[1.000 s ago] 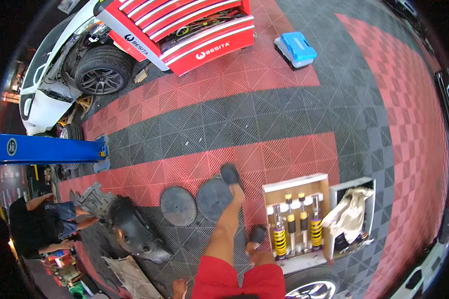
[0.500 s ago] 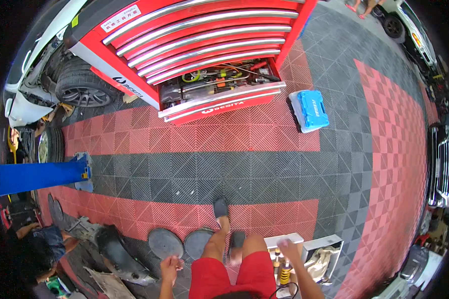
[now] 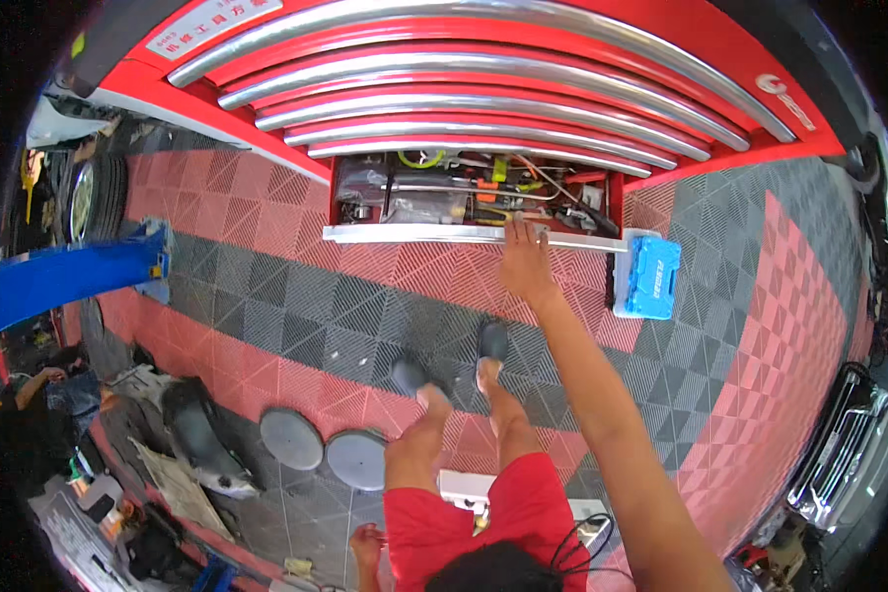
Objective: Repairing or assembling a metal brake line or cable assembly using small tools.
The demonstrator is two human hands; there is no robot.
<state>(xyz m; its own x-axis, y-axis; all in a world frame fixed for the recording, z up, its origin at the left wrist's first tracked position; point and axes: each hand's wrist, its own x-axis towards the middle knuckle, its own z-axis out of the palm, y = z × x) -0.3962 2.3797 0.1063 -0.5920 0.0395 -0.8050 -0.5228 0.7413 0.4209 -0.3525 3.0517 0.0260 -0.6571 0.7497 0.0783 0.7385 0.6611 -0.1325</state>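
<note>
The opening of the wide red drawer with a silver metal front edge [image 3: 414, 235] looks done: it stands pulled out from the tall red tool cabinet with silver bar handles [image 3: 464, 39], while the drawers above appear closed. What seems left undone is any removal or closing: a long thin silver rod [image 3: 464, 189], clear plastic packets [image 3: 419, 209] and a yellow-green ring [image 3: 421, 158] lie inside. The right hand [image 3: 525, 259] reaches far, its fingers slightly bent over the drawer's front edge, right of its middle; whether it grips or merely rests there, I cannot tell. The drawer's contents lie just beyond those fingertips. The left hand [image 3: 367, 543] hangs near, left of the red shorts [image 3: 424, 533], loosely curled and well apart from the drawer; whether it holds anything cannot be told. A bright blue plastic case [image 3: 653, 276] sits on the floor, just right of the drawer.
</note>
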